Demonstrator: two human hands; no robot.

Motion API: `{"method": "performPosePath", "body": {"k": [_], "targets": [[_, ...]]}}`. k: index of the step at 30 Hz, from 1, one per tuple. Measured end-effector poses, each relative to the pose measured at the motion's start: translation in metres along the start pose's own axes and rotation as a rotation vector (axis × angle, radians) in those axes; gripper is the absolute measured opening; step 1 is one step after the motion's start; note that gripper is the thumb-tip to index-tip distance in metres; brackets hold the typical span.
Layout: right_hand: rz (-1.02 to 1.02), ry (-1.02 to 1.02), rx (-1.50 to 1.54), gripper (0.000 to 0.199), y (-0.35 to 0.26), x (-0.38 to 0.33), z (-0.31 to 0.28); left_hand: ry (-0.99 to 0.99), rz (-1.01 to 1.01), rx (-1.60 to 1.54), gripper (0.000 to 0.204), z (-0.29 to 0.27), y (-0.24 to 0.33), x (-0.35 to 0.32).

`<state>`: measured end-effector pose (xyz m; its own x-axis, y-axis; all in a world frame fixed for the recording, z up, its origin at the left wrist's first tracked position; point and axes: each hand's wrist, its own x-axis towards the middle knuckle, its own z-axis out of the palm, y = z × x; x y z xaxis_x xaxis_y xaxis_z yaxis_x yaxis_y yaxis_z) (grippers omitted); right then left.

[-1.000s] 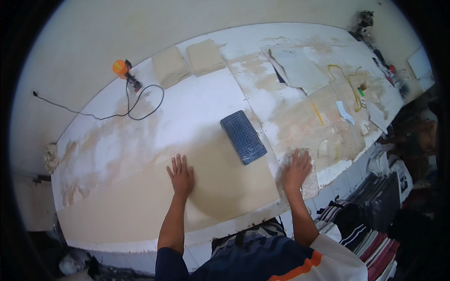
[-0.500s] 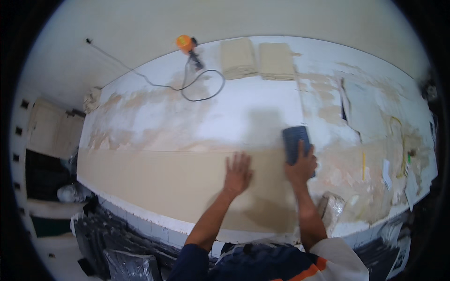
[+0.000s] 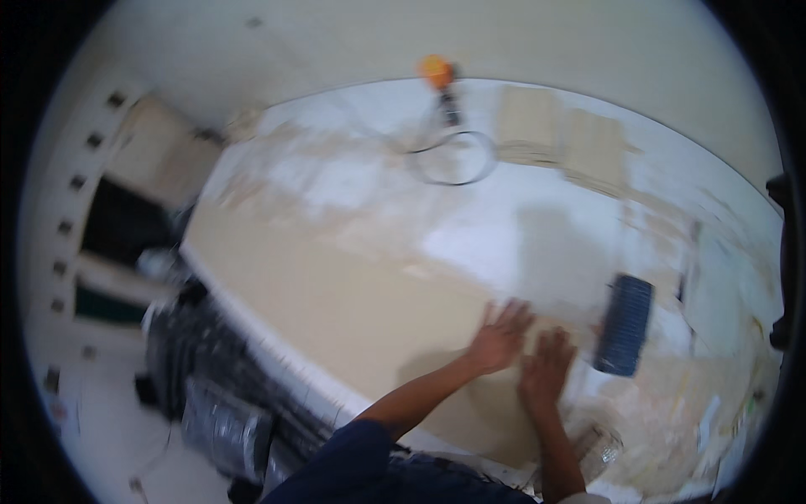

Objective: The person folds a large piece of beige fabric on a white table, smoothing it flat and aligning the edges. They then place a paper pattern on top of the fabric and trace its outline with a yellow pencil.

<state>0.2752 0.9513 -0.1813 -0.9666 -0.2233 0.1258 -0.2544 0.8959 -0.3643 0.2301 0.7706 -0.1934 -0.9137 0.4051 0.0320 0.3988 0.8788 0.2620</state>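
Observation:
My left hand (image 3: 500, 338) lies with its fingers spread on a beige sheet (image 3: 336, 286) that runs along the near side of the white table. Close beside it my right hand (image 3: 547, 368) rests flat near the sheet's right end, fingers stretched out and nothing in them. To the right of that hand, apart from it, a dark blue ribbed block (image 3: 624, 326) sits on the table. The view is blurred, so whether the sheet is one layer or several I cannot tell.
Toward the back stand an orange and black corded tool (image 3: 438, 77), its looped black cable (image 3: 453, 182), and two folded beige stacks (image 3: 527, 126) (image 3: 594, 151). A clear-wrapped packet (image 3: 598, 449) lies by my right forearm. Dark plastic-wrapped bundles (image 3: 222, 424) line the near left side.
My right hand has let go of the blue block and moved left onto the beige sheet, beside my left hand. The view has swung left and tilted.

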Motion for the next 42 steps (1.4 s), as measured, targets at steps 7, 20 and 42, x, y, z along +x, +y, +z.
{"method": "performPosePath", "body": {"k": [7, 20, 42], "targets": [[0.058, 0.189, 0.246, 0.046, 0.013, 0.003, -0.050, -0.047, 0.014, 0.015, 0.061, -0.019, 0.026, 0.000], [0.667, 0.569, -0.304, 0.054, 0.327, 0.097, -0.143, -0.075, 0.007, -0.054, 0.060, -0.002, 0.097, 0.010], [0.273, 0.393, -0.840, 0.015, 0.336, 0.130, -0.401, 0.308, 0.047, -0.638, 0.048, -0.089, 0.143, 0.072]]}}
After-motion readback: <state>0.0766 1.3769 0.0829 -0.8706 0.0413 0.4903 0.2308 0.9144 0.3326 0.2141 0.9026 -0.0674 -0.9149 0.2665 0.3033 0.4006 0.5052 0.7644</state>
